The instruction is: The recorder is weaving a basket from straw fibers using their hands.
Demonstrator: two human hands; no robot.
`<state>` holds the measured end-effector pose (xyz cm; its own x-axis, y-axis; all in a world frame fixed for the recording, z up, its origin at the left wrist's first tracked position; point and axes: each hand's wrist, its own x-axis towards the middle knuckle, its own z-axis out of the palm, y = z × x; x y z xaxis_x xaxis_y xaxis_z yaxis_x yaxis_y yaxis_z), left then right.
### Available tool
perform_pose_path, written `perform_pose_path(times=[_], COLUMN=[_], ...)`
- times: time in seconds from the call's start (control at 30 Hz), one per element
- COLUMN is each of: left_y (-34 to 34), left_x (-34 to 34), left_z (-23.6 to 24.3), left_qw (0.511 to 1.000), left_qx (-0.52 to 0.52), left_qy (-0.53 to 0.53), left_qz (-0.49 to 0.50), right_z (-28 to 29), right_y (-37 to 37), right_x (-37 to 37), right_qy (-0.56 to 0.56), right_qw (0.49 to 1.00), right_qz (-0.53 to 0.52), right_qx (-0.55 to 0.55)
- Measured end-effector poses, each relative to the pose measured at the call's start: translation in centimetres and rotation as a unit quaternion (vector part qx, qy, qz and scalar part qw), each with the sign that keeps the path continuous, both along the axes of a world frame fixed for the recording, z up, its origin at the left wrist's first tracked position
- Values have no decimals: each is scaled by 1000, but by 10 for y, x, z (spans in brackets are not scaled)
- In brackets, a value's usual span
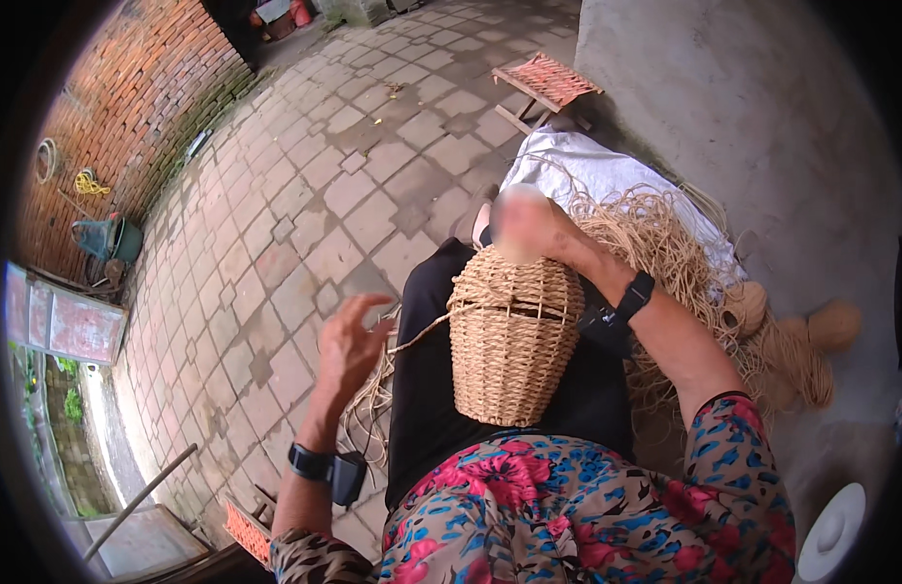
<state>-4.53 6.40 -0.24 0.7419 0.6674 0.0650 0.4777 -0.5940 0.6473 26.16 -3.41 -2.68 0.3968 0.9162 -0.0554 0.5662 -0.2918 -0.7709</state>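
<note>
Two dark trouser legs (pixel 427 380) carry the woven basket (pixel 509 375), with the heap of tan cord (pixel 655 234) spread to its right. The basket lies in the lap between the hands, its long axis running away from the body, the far end leaning slightly right. The hands are apart. The right hand (pixel 548 229) is nearer, over that far end; blur covers its fingers, so I cannot tell its grip. The left hand (pixel 346 341) hangs off the basket's left side, fingers spread, near a thin strand (pixel 424 334) leaving the weave leftward; contact is unclear.
</note>
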Motion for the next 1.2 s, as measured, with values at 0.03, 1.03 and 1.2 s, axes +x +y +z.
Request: perform_pose_path(times=[0.03, 1.03, 1.2], left_y=[-17, -32, -61], left_x=[13, 14, 31], left_z=[4, -17, -8], left_qw=[995, 730, 790], left_qx=[-96, -596, -574], left_qy=[1, -333, -207], left_qz=[-14, 17, -55], right_z=[-2, 28, 28], right_y=[1, -52, -55], right_x=[1, -10, -18], right_qy=[-1, 76, 36], right_qw=[1000, 978, 976], right_qz=[-2, -94, -97], right_qx=[1, 172, 192])
